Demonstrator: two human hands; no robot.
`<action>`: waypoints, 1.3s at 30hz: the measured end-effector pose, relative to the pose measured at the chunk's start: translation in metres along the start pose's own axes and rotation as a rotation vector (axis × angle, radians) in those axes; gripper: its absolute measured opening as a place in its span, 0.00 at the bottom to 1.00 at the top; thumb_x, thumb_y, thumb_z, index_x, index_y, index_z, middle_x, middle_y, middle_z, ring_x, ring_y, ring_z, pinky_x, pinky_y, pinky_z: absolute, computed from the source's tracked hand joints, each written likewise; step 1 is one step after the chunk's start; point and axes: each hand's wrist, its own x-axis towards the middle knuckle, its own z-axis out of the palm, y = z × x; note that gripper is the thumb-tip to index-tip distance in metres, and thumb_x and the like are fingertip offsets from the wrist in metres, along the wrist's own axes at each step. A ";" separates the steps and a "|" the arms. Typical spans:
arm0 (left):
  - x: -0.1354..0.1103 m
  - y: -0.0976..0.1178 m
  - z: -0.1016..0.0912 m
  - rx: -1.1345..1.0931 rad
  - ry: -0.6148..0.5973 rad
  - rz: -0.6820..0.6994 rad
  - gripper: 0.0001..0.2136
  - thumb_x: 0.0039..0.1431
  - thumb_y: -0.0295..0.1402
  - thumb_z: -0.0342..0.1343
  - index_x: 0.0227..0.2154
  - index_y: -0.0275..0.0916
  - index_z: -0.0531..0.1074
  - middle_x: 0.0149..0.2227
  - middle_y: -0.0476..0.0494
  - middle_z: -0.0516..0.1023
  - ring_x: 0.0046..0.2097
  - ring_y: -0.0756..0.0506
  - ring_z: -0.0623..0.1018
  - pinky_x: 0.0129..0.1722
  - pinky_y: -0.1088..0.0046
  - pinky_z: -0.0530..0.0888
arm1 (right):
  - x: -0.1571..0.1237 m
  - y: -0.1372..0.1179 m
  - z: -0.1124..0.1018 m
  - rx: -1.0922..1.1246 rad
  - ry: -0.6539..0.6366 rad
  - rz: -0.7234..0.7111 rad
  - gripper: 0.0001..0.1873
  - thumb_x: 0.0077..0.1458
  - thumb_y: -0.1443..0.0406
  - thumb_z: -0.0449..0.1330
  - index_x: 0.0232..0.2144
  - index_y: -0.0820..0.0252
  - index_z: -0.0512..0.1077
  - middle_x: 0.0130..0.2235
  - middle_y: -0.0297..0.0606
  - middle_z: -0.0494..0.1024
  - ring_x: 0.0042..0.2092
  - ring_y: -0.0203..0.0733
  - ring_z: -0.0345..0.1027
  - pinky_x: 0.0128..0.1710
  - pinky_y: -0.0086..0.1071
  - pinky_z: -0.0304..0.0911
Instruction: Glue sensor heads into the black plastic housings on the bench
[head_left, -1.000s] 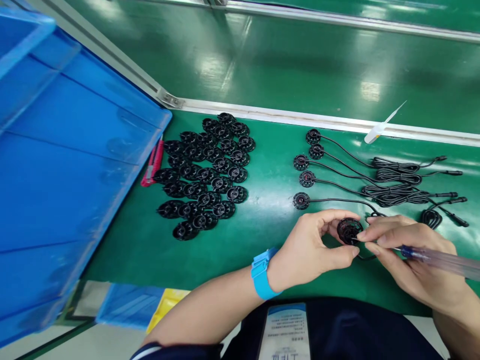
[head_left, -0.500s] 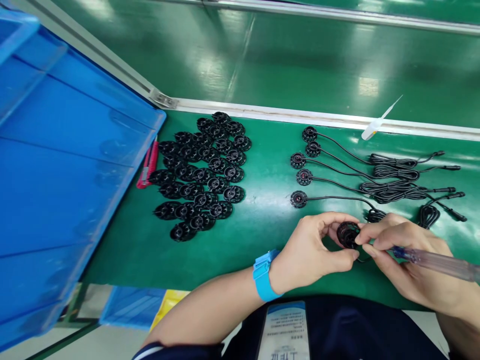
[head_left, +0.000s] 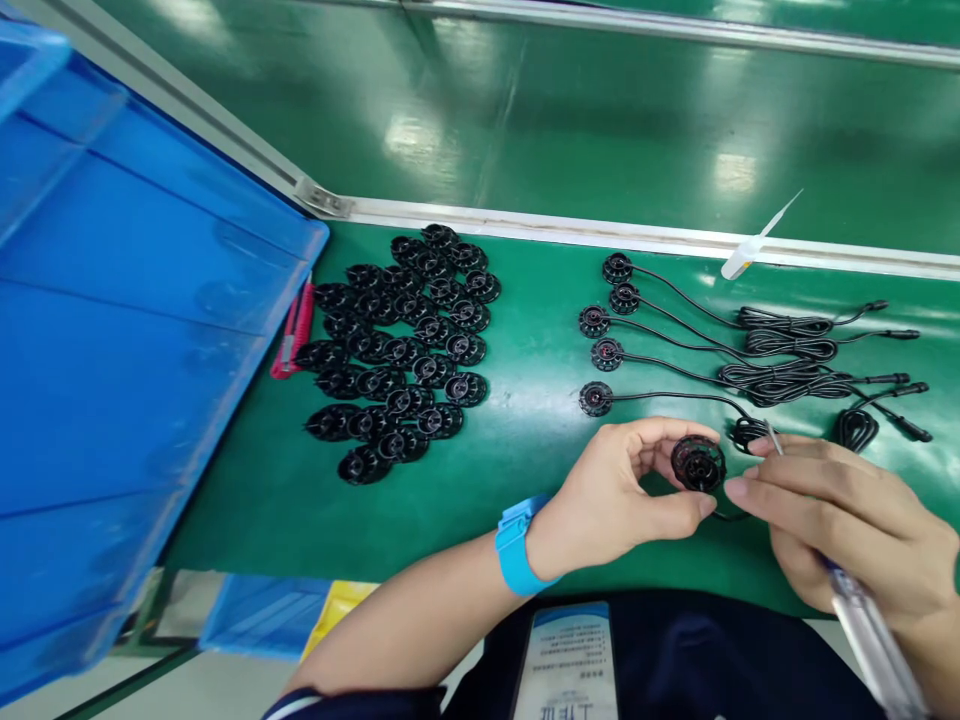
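Note:
My left hand (head_left: pixel 626 500) grips a round black plastic cap (head_left: pixel 699 463) between thumb and fingers, its ribbed inner side facing up. A dark cable runs from the cap's lower edge toward the right. In my right hand (head_left: pixel 847 510) is a screwdriver (head_left: pixel 874 640) with a clear handle; its thin metal tip points up and away, apart from the cap. Beyond my hands lie several similar caps (head_left: pixel 596 398) with cables attached, each joined to a coiled black cable (head_left: pixel 784 380) ending in a connector.
Many loose black caps (head_left: pixel 405 350) stand clustered on the green table (head_left: pixel 525 480). A red cutter knife (head_left: pixel 294 335) lies beside the large blue bin (head_left: pixel 150 330) at left. A small white bottle with a thin nozzle (head_left: pixel 742 258) lies near the white rail (head_left: pixel 555 232) at the back.
My right hand has drawn back from the cap to the right, and the screwdriver has swung so its tip points away. My left hand still holds the cap, tilted more openly upward.

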 end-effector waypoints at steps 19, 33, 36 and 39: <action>0.000 -0.004 0.002 0.006 -0.054 -0.064 0.22 0.43 0.29 0.67 0.45 0.36 0.80 0.31 0.49 0.77 0.32 0.50 0.75 0.36 0.71 0.73 | 0.018 0.003 0.004 -0.222 -0.179 -0.204 0.13 0.62 0.74 0.54 0.44 0.67 0.77 0.36 0.44 0.73 0.38 0.44 0.67 0.41 0.41 0.70; 0.002 -0.009 0.004 0.168 0.058 -0.005 0.23 0.43 0.26 0.62 0.47 0.34 0.80 0.33 0.47 0.80 0.33 0.48 0.76 0.36 0.70 0.75 | 0.012 -0.006 0.014 -0.420 -0.290 -0.073 0.19 0.62 0.75 0.54 0.53 0.63 0.72 0.37 0.44 0.74 0.40 0.47 0.67 0.41 0.43 0.71; 0.002 -0.007 0.004 0.157 0.096 0.028 0.20 0.44 0.27 0.64 0.45 0.35 0.79 0.29 0.49 0.77 0.31 0.49 0.74 0.34 0.72 0.75 | 0.010 -0.003 0.015 -0.335 -0.263 0.012 0.20 0.62 0.75 0.54 0.54 0.60 0.72 0.35 0.41 0.73 0.38 0.44 0.67 0.38 0.40 0.70; 0.002 -0.004 0.004 0.111 0.098 0.041 0.20 0.45 0.28 0.66 0.45 0.35 0.79 0.30 0.49 0.77 0.32 0.49 0.75 0.35 0.72 0.75 | 0.009 -0.002 0.011 -0.088 -0.210 0.127 0.22 0.61 0.74 0.55 0.56 0.58 0.72 0.36 0.40 0.72 0.37 0.42 0.69 0.35 0.37 0.69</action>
